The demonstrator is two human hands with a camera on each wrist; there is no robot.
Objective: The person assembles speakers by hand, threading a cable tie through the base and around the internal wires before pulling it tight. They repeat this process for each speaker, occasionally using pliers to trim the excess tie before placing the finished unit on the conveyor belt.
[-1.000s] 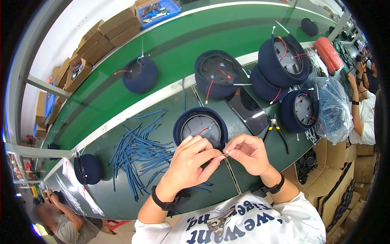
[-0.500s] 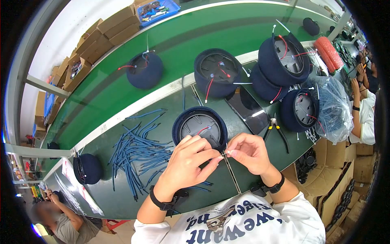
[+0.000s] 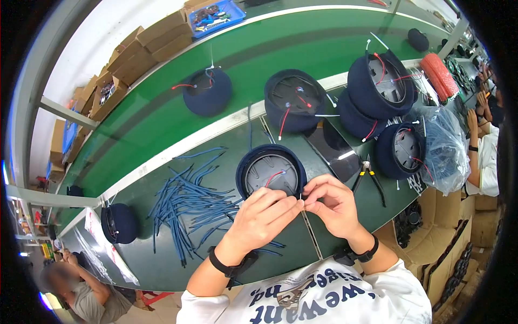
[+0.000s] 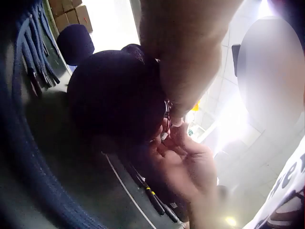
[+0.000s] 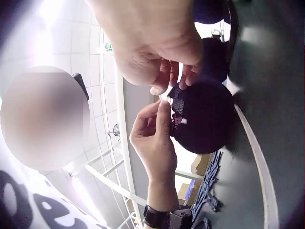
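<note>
A round dark-blue fabric cap-like piece (image 3: 245, 184) with a grey plastic inside and a red wire stands on the table before me. At its near edge, my left hand (image 3: 263, 218) pinches a thin white cable tie (image 5: 165, 99) between thumb and forefinger. My right hand (image 3: 335, 208) meets it from the right, its thumb and fingers pinching at the same tie. The fingertips of both hands are nearly together and hide most of the tie. In the right wrist view a white connector (image 5: 184, 121) hangs by the cap's edge.
Many blue cords (image 3: 189, 208) lie to the left. Black-and-yellow pliers (image 3: 369, 175) and a dark glossy panel (image 3: 334, 148) lie to the right. Similar caps (image 3: 291, 110) stand behind, beside a clear plastic bag (image 3: 445, 154). Another cap (image 3: 208, 97) sits on the green belt (image 3: 145, 116).
My hands have drawn together at the cap's edge, the left fingers closing up near the right thumb. The cap on the green belt has moved right. The head view has shifted slightly.
</note>
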